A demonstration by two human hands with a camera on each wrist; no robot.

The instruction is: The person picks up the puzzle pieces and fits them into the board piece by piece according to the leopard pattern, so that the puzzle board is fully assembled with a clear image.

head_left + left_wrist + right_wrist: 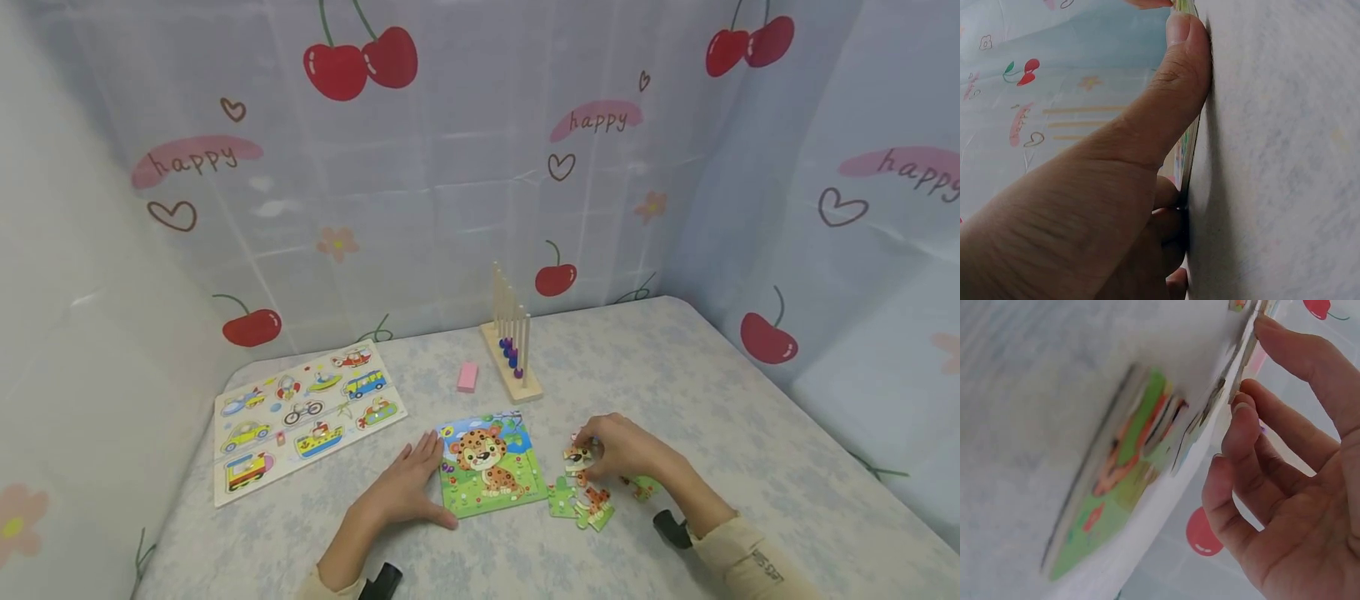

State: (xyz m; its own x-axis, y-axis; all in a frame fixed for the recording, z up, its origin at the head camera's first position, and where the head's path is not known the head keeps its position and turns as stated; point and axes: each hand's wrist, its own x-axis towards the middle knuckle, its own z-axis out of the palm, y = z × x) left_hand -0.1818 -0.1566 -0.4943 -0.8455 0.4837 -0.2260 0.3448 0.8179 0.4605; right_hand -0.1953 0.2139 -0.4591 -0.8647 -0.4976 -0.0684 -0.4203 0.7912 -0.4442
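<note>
A square board with a leopard cub picture (491, 467) lies flat on the table. My left hand (405, 483) rests against it, fingers along its left edge and thumb by its lower left corner; the left wrist view shows the thumb (1179, 69) along the board's side. To the board's right, my right hand (618, 446) pinches a jigsaw piece with part of the cub's face (576, 460) between thumb and fingers, low over the table. Joined or overlapping pieces (595, 507) lie just below it. A green piece (643, 486) is partly under the right wrist.
Behind the board stand a wooden peg rack with purple and blue beads (512, 367) and a pink block (467, 377). A vehicle puzzle board (307, 421) lies at the left. A cherry-printed curtain (450, 167) encloses the table's back and sides.
</note>
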